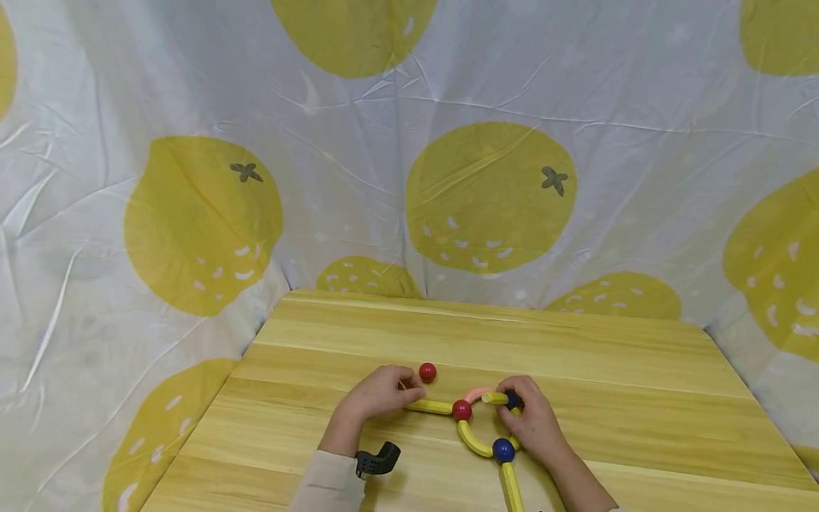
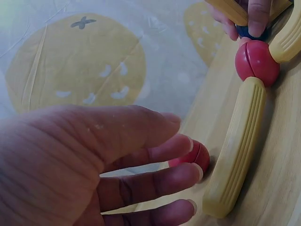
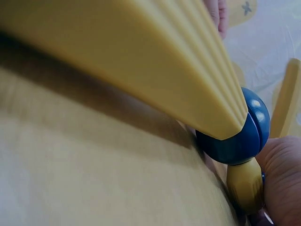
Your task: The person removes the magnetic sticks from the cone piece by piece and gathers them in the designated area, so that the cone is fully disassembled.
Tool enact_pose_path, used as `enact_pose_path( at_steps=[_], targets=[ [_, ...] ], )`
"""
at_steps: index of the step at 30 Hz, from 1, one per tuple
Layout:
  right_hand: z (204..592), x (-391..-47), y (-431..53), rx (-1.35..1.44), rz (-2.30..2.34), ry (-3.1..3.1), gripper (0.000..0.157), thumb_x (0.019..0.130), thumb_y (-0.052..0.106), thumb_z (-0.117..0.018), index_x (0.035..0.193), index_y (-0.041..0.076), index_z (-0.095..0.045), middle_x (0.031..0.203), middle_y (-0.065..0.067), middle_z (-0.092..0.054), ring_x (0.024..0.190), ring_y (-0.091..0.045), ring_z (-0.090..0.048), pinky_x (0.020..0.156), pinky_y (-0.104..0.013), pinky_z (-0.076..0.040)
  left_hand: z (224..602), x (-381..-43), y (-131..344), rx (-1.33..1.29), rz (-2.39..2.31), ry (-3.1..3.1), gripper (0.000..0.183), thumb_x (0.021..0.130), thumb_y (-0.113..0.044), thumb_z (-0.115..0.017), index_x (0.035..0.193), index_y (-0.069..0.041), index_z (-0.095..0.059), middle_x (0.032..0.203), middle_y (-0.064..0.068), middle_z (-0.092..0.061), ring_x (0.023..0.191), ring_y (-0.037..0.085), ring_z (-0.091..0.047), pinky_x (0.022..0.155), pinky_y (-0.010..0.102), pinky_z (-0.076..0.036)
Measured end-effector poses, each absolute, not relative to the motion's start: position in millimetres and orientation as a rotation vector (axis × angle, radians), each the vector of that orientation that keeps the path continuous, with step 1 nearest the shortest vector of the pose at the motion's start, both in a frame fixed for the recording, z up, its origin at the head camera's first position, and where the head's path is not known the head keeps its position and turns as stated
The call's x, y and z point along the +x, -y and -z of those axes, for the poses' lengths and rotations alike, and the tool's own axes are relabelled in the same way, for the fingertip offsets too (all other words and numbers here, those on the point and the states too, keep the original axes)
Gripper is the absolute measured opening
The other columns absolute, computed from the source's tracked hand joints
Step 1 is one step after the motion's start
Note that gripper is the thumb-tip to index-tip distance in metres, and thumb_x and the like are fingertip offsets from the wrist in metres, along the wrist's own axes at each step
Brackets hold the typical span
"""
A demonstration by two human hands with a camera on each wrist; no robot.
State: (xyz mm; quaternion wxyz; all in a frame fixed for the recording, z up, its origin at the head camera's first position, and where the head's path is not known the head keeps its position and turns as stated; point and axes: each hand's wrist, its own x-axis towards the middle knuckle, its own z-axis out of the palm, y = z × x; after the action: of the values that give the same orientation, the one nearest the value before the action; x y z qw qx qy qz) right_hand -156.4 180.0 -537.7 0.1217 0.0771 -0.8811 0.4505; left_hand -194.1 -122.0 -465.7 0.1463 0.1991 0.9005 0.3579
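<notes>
My left hand [image 1: 388,387] hovers with loosely bent fingers beside a straight yellow rod [image 1: 430,407], and the left wrist view shows nothing between them. That rod joins a red ball [image 1: 461,409] on a ring of curved pieces. My right hand [image 1: 532,419] pinches a blue ball [image 1: 512,400] at the ring's far right, partly hidden by fingers. From that ball a yellow rod [image 1: 495,398] sticks out over the ring. A pink curved piece [image 1: 478,393] and a yellow curved piece [image 1: 475,441] form other parts of it. Nearest me is another blue ball [image 3: 256,125].
A loose red ball [image 1: 427,372] lies just beyond my left fingertips. One straight yellow rod [image 1: 512,488] runs from the near blue ball toward me. The wooden table [image 1: 640,398] meets a lemon-print cloth [image 1: 358,178] at the back and sides.
</notes>
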Motion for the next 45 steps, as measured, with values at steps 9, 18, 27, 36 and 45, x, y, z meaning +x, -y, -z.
enact_pose_path(
  at_steps=[9, 18, 27, 36, 45],
  targets=[
    [535.7, -156.5, -179.5, 0.337, -1.194, 2.652, 0.043, 0.079, -0.003, -0.078, 0.103, 0.034, -0.076, 0.122, 0.002, -0.063, 0.118, -0.022, -0.058, 0.097, -0.038, -0.053, 466.0, -192.9, 109.5, 0.639, -1.103, -2.567, 0.015, 0.1, -0.032, -0.067, 0.095, -0.019, -0.072, 0.087, -0.007, -0.066, 0.074, 0.008, -0.056, 0.066, 0.025, -0.048],
    [534.0, -156.9, -178.7, 0.261, -1.227, 2.774, 0.045, 0.08, 0.003, -0.076, 0.116, 0.03, -0.07, 0.131, 0.002, -0.058, 0.127, -0.024, -0.051, 0.103, -0.051, -0.047, 474.1, -187.6, 82.1, 0.753, -1.134, -2.462, 0.025, 0.091, -0.031, -0.079, 0.108, -0.015, -0.073, 0.087, -0.01, -0.067, 0.078, 0.001, -0.06, 0.071, 0.02, -0.051],
    [532.7, -156.8, -181.4, 0.233, -1.203, 2.746, 0.05, 0.077, 0.001, -0.079, 0.122, 0.022, -0.07, 0.119, 0.003, -0.061, 0.114, -0.018, -0.061, 0.099, -0.044, -0.05, 482.9, -179.8, 60.5, 0.869, -1.09, -2.506, 0.025, 0.087, -0.028, -0.083, 0.107, -0.018, -0.072, 0.083, -0.014, -0.064, 0.073, -0.003, -0.056, 0.071, 0.016, -0.05],
    [535.4, -158.7, -186.6, 0.235, -1.219, 2.726, 0.051, 0.079, 0.002, -0.083, 0.124, 0.019, -0.069, 0.112, 0.006, -0.064, 0.104, -0.012, -0.063, 0.096, -0.033, -0.053, 482.3, -176.8, 55.9, 0.842, -1.108, -2.546, 0.022, 0.087, -0.031, -0.083, 0.102, -0.017, -0.074, 0.078, -0.015, -0.063, 0.069, -0.003, -0.054, 0.066, 0.016, -0.049],
    [533.3, -158.5, -186.6, 0.251, -1.199, 2.742, 0.048, 0.08, 0.005, -0.084, 0.124, 0.018, -0.068, 0.117, 0.005, -0.067, 0.112, -0.015, -0.065, 0.1, -0.041, -0.052, 482.7, -178.9, 56.7, 0.864, -1.102, -2.569, 0.02, 0.09, -0.03, -0.08, 0.101, -0.013, -0.077, 0.077, -0.012, -0.066, 0.067, -0.004, -0.055, 0.065, 0.015, -0.049]
  ],
)
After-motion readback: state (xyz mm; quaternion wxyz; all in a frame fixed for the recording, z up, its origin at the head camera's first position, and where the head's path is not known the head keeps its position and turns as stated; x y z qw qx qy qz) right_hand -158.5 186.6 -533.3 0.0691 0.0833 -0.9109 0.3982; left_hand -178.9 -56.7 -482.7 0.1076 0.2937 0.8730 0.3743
